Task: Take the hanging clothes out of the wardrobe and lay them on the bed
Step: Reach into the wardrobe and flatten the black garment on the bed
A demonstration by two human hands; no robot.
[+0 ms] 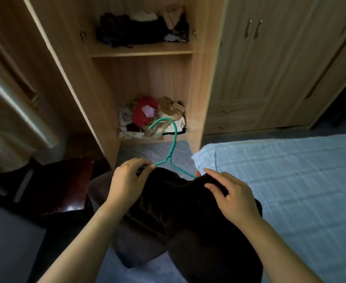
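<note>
Head view, dark garment [178, 203], hanger [174, 142] hook toward wardrobe [141, 53]

Single head-worn wide-angle view.
Looks forward and down, close over left hand [127, 180] and right hand [232, 198]; wardrobe [141, 52] at twelve o'clock, bed [290, 170] at three.

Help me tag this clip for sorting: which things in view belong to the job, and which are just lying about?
Job: dark garment on its green hanger; left hand and right hand gripping it; bed; open wardrobe.

Lying about: dark clothes on the upper shelf; mixed clothes heap on the bottom shelf; closed cupboard doors.
</note>
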